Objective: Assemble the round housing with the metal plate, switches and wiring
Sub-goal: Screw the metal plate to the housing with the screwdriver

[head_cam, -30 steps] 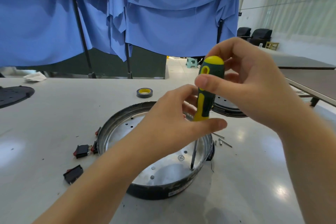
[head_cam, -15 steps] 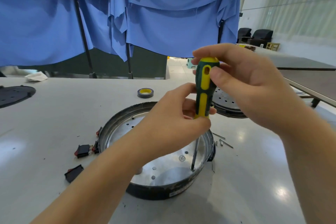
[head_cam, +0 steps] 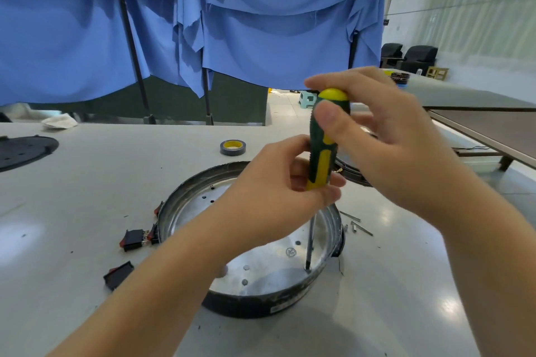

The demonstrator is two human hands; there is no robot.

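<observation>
The round dark housing (head_cam: 261, 306) sits on the table with the shiny metal plate (head_cam: 272, 275) inside it. A green and yellow screwdriver (head_cam: 322, 153) stands upright, its tip on a screw near the plate's right edge. My left hand (head_cam: 278, 194) pinches the lower handle. My right hand (head_cam: 377, 136) grips the top of the handle, thumb across it. Two black and red switches (head_cam: 133, 239) (head_cam: 117, 274) lie on the table left of the housing; another sits against the housing's left rim.
A roll of tape (head_cam: 232, 147) lies behind the housing. Loose screws (head_cam: 358, 224) lie to its right. A second round part (head_cam: 352, 172) is partly hidden behind my right hand. A black perforated disc (head_cam: 23, 151) is at far left.
My right hand has turned round the top of the screwdriver handle, and the handle has rotated. The left hand keeps its hold low on the handle; the tip stays on the same spot.
</observation>
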